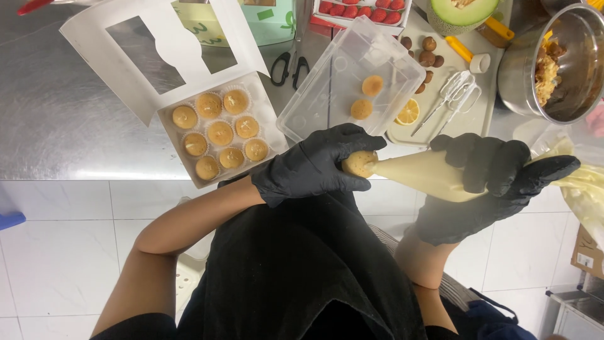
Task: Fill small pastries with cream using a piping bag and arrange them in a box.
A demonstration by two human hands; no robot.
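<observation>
My left hand (318, 165), in a black glove, grips a small round golden pastry (359, 164) at the steel counter's front edge. My right hand (487, 182), also gloved in black, squeezes a piping bag (423, 173) full of pale cream, its tip pressed into the pastry. An open white box (267, 119) to the left holds several similar pastries (220, 133) in paper cups. Behind my left hand, a clear plastic container (327, 94) holds two more pastries (367, 96).
The steel counter (63, 119) also carries scissors (289, 68), a tray with a lemon slice (408, 113) and a whisk attachment (454, 94), small brown nuts (428, 53), strawberries (362, 11), a cut melon (464, 12) and a steel bowl (560, 69) of filling. White floor tiles lie below.
</observation>
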